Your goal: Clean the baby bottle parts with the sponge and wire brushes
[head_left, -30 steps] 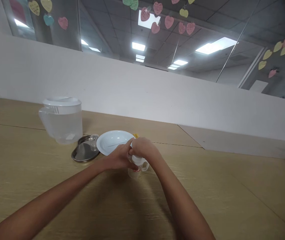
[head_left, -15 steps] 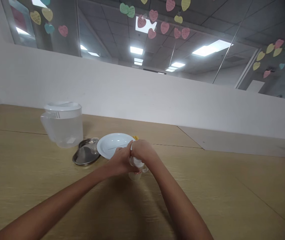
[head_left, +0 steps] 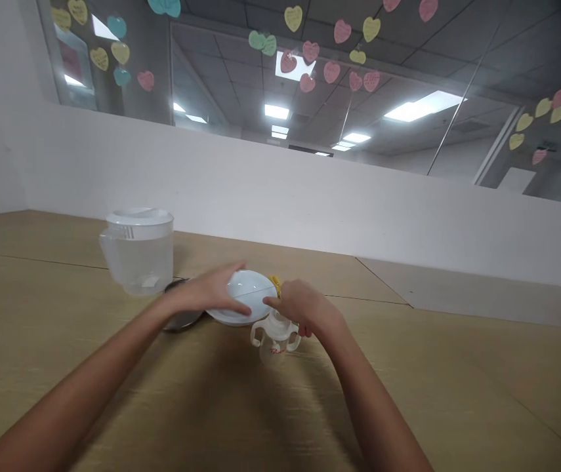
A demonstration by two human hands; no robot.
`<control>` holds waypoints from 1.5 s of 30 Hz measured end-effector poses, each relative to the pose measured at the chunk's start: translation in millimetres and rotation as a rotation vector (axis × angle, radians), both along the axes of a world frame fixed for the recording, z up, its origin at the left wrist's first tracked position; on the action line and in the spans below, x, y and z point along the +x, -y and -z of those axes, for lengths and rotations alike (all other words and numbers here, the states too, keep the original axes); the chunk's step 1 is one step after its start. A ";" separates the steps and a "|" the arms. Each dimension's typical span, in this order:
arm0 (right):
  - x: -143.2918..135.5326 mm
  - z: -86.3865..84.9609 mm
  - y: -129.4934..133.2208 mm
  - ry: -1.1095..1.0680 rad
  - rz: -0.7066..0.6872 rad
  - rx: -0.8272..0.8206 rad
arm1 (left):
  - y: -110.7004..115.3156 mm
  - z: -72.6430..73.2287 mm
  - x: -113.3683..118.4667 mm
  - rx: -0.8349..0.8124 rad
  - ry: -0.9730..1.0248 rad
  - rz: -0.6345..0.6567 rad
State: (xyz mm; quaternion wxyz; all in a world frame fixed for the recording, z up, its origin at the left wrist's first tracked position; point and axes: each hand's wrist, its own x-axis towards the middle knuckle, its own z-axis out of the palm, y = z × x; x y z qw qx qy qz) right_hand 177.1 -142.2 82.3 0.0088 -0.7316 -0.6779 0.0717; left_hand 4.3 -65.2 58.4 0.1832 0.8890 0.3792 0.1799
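Observation:
A clear training cup (head_left: 274,347) with a white lid, two side handles and red print stands upright on the table. My left hand (head_left: 214,288) is apart from it, thumb and fingers spread, holding nothing, in front of the white plate (head_left: 248,292) and above a metal tray (head_left: 182,321). My right hand (head_left: 307,305) is just above and behind the cup's lid. Its thumb stretches left and some fingertips curl down by the right handle, with no object visible in its grasp. Whether it touches the cup is unclear.
A clear lidded pitcher (head_left: 142,252) stands at the back left. Something yellow (head_left: 275,283) shows beside the plate, partly behind my right hand. A low white wall (head_left: 270,190) borders the table, with glass and heart-shaped notes above.
My left hand has let go of the cup and moved left, opening. My right hand has moved slightly right, uncovering the lid and handles. The camera view has shifted a little.

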 end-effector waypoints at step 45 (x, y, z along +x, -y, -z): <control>33.8 -18.7 19.7 -0.304 -0.249 0.353 | 22.3 28.3 36.8 -0.043 0.350 0.260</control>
